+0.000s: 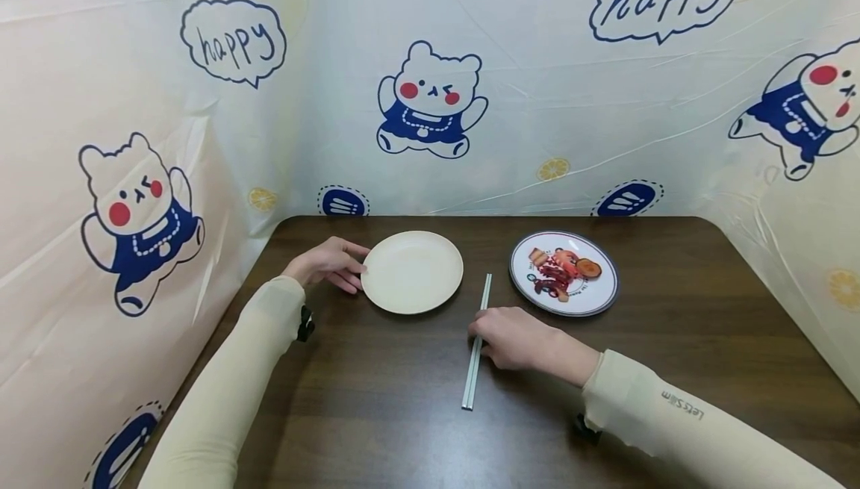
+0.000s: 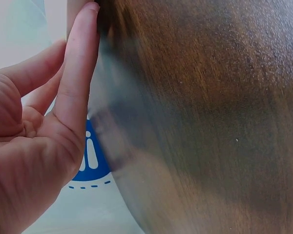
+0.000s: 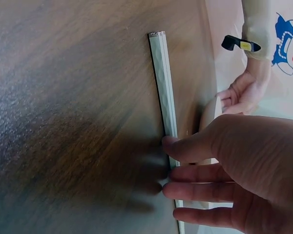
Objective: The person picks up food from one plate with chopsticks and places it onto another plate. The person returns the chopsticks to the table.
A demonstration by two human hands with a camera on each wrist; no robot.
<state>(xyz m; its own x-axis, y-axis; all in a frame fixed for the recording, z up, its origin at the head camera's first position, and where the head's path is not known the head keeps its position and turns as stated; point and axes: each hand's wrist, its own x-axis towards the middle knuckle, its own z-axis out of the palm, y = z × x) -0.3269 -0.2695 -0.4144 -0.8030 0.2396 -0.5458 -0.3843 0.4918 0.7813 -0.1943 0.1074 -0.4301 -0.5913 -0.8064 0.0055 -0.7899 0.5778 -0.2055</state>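
A plain cream plate point(image 1: 412, 272) lies left of the middle of the table. My left hand point(image 1: 332, 263) is at its left edge, with fairly straight fingers point(image 2: 78, 63) touching the rim; part of that contact is hidden. To the right of this plate, my right hand point(image 1: 513, 336) pinches a pair of pale green chopsticks point(image 1: 470, 381) near their middle. The chopsticks lie side by side, pointing away from me, low over the table or on it. In the right wrist view, the thumb point(image 3: 190, 146) crosses over them, and several fingertips are close to the far side.
A blue-rimmed plate point(image 1: 608, 291) with a picture of food, or food, on it stands right of the chopsticks. The dark wooden table point(image 1: 376, 414) is bordered by a patterned curtain point(image 1: 510, 101) at the back and sides.
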